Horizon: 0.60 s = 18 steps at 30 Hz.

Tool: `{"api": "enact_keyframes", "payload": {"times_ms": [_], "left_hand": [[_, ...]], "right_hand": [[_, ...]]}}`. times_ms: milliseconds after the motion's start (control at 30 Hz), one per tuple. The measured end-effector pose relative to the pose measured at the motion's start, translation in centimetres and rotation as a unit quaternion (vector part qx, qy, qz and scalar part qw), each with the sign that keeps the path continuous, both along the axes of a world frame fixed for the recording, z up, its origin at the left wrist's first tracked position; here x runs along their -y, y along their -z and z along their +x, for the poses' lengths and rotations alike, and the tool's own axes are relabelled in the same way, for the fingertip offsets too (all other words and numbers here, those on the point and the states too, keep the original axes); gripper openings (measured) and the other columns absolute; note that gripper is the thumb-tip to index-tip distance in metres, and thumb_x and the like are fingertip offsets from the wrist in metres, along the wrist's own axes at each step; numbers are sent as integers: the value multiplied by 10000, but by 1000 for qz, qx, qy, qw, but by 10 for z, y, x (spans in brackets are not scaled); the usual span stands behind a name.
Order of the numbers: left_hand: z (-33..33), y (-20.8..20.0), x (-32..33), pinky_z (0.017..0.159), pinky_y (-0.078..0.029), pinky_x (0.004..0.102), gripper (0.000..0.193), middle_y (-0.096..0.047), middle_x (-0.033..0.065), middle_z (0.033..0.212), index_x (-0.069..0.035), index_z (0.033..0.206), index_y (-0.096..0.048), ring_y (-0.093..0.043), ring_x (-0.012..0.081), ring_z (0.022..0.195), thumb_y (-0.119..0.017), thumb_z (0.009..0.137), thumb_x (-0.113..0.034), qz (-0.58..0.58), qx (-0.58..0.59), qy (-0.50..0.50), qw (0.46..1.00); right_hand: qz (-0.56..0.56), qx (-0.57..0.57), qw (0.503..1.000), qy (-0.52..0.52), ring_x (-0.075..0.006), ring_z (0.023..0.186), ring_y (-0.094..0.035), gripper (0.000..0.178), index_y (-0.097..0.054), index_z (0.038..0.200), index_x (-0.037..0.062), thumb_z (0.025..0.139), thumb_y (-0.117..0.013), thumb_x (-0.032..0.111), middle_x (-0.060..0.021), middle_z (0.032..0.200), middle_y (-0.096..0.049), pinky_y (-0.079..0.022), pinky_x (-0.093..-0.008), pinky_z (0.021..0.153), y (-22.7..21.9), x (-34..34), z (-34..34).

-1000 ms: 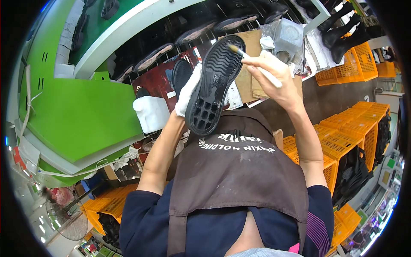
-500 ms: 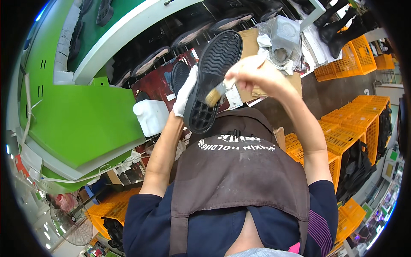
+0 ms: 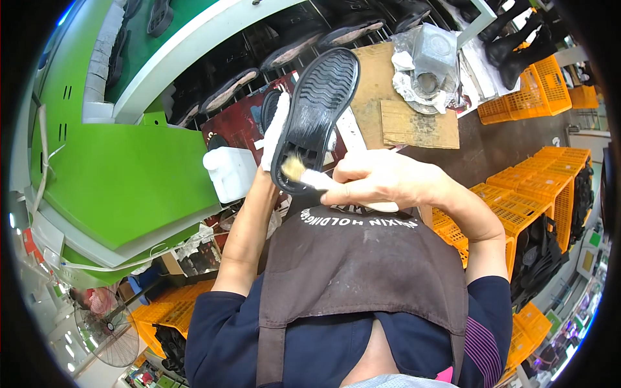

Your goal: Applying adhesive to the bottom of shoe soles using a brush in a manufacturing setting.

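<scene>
A black rubber shoe sole [image 3: 320,97] is held up over the bench, tilted, with wavy grooves at its far end and a recessed grid at the near end. My left hand [image 3: 275,137], in a white glove, grips its left edge; some fingers are hidden behind it. In my bare right hand [image 3: 391,176] is a paintbrush [image 3: 312,177] with a pale handle, its tan bristles touching the recessed near end. The middle of the sole looks wet and shiny. Partly behind my gloved hand shows another dark sole [image 3: 269,107].
A white plastic jug [image 3: 233,173] stands left of my left forearm, beside a green machine [image 3: 129,181]. Beyond the bench, dark footwear [image 3: 291,48] lines a rack. Cardboard [image 3: 420,126] and a plastic-wrapped clear container [image 3: 433,58] lie ahead right. Orange crates [image 3: 543,174] stack at right.
My right hand and the brush have come nearer to me and down, from the middle of the sole to its near end. The sole has shifted slightly left.
</scene>
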<state>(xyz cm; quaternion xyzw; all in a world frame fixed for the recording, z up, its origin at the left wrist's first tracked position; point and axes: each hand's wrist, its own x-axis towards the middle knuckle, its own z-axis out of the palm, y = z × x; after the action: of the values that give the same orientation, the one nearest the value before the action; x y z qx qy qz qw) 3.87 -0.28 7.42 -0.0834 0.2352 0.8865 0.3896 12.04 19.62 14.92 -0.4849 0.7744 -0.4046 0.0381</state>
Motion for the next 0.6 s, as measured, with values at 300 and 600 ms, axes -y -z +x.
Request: {"api": "enact_keyframes", "payload": {"times_ms": [300, 600], "left_hand": [[11, -33, -10, 685, -571, 335, 517, -638, 133, 1029, -14, 1132, -556, -653, 210, 809, -440, 934, -477, -72, 59, 60, 994], [3, 8, -14, 813, -508, 251, 454, -606, 68, 1075, -53, 1200, -523, -585, 128, 918, -380, 973, -420, 67, 22, 100, 992]], "right_hand": [[-14, 25, 985, 168, -256, 777, -582, 241, -655, 1008, 106, 780, -643, 27, -80, 831, -573, -476, -312, 685, 14, -54, -49], [-51, -168, 924, 340, -282, 701, -594, 200, -633, 942, 43, 746, -672, 35, -104, 780, -613, -480, -346, 611, 48, -34, -38]]}}
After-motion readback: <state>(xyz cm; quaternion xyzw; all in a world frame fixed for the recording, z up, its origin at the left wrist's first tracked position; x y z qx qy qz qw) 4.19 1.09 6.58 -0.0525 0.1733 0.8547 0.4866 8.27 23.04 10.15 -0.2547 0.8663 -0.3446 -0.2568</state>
